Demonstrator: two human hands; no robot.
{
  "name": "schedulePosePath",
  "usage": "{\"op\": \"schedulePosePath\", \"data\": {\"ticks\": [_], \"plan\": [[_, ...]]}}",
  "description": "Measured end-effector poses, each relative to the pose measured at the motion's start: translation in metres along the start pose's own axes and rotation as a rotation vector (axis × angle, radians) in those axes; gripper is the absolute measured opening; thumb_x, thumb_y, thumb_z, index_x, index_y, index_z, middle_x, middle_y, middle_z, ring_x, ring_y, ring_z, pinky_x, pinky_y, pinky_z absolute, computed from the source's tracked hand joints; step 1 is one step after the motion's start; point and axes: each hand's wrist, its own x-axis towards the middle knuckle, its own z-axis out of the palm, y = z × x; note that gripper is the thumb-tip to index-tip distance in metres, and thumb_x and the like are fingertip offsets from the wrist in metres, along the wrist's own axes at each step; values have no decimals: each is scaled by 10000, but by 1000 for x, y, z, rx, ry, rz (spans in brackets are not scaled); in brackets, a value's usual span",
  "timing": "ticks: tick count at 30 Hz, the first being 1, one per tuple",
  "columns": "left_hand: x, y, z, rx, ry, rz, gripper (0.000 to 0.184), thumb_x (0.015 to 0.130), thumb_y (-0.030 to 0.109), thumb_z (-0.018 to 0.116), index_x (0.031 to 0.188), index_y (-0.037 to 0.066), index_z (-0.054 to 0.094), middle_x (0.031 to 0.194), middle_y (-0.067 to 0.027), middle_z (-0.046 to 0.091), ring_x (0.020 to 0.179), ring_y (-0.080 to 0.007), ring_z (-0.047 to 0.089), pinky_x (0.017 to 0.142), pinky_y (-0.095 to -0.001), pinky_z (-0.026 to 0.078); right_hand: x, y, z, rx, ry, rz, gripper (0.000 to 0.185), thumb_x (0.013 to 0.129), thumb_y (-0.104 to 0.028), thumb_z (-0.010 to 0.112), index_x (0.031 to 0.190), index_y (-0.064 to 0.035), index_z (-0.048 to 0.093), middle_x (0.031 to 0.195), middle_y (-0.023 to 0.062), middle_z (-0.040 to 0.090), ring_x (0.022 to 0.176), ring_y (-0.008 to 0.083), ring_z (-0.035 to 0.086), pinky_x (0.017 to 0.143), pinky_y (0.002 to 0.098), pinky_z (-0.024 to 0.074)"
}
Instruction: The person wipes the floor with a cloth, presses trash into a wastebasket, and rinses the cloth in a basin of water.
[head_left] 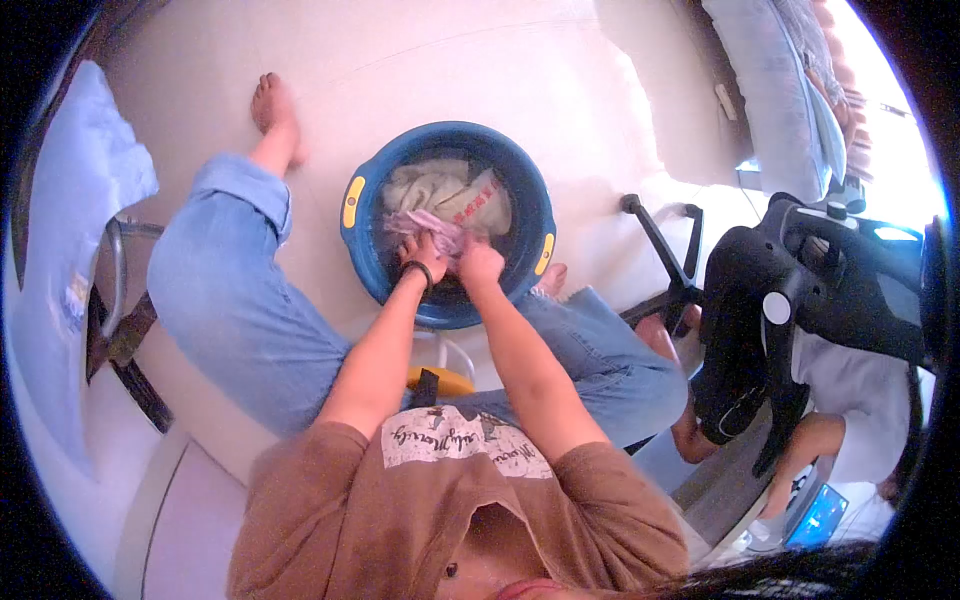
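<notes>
A blue plastic basin (366, 262) with yellow handle pads stands on the floor between my legs. Both hands are down inside it, on a pinkish-purple striped cloth (445, 228). My left hand (422, 256), with a dark band at the wrist, grips the left part of this cloth from above. Closed like a fist, my right hand (480, 262) holds its right end, close beside the left hand. Behind them in the basin lies a wet beige cloth (425, 185) with red printed characters on its right part. Water around the cloths looks dark.
A black office chair (760, 300) stands at right, where another person's arm (805, 455) and white top show near a lit screen (820, 515). Light blue fabric (85, 180) hangs over a metal-framed seat at left. Bedding (770, 90) is at upper right.
</notes>
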Motion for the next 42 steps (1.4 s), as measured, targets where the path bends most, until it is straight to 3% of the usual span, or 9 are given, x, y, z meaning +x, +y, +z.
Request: {"op": "schedulePosePath", "data": {"ticks": [2,6,9,13,15,20,21,30,42], "plan": [[3,1,0,-2,19,10,742,828,397,571,1438,96,274,1472,-274,219,1359,-452,222,1124,-487,200,-1,0,-5,-109,32,-328,277,840,-236,546,1071,-137,662,1060,161,664,990,325,650,813,446,526],[-33,24,-32,-170,146,-120,663,859,442,526,1373,41,406,1431,-267,328,1330,-422,313,1115,-458,242,13,5,-7,115,-121,237,288,822,-228,570,1067,-126,683,1057,179,670,961,354,655,822,418,525],[-66,54,-51,-359,214,-223,676,874,504,491,1335,10,455,1407,-264,379,1318,-396,351,1103,-441,272,17,8,-7,468,-21,167,276,778,-217,639,980,-36,691,904,196,693,830,307,694,735,435,536],[-1,31,6,-1546,-153,-397,800,873,638,454,1370,13,412,1422,-174,409,1323,-336,364,1086,-441,311,-41,-16,-72,1159,-184,40,254,780,-138,663,993,-1,652,804,59,677,758,123,633,693,296,512],[-2,33,-17,-1723,-293,-434,738,853,673,468,1242,50,530,1106,-121,616,933,-269,626,774,-421,517,-72,-24,-102,1082,-208,-69,260,770,-116,685,999,-1,644,839,22,656,778,90,600,694,258,492],[-15,30,-15,-1815,-454,-243,426,858,453,603,1037,67,614,952,-99,653,823,-284,644,728,-441,528,-110,-32,-135,1159,-257,-196,257,807,-78,669,1053,-27,617,903,-2,629,811,74,573,710,233,458],[-9,35,0,-1871,-245,-146,344,862,363,618,1039,68,624,967,-105,654,848,-280,645,742,-429,524,-111,-34,-142,1138,-245,-193,245,814,-77,667,1050,-33,614,921,0,627,827,75,572,718,234,459],[-74,99,-61,-1381,194,-32,648,901,578,485,934,-39,678,865,-140,681,874,-211,630,786,-368,472,-50,-4,-135,1749,-63,92,246,920,-150,586,1133,-26,587,1049,73,653,936,201,638,845,330,512],[-81,93,-98,-1996,-698,124,715,860,676,476,1280,98,518,1220,-79,589,1060,-197,608,935,-351,472,-19,-8,-121,1752,-370,91,363,925,-326,568,1128,-27,593,1058,90,654,935,216,640,837,345,510]]}}
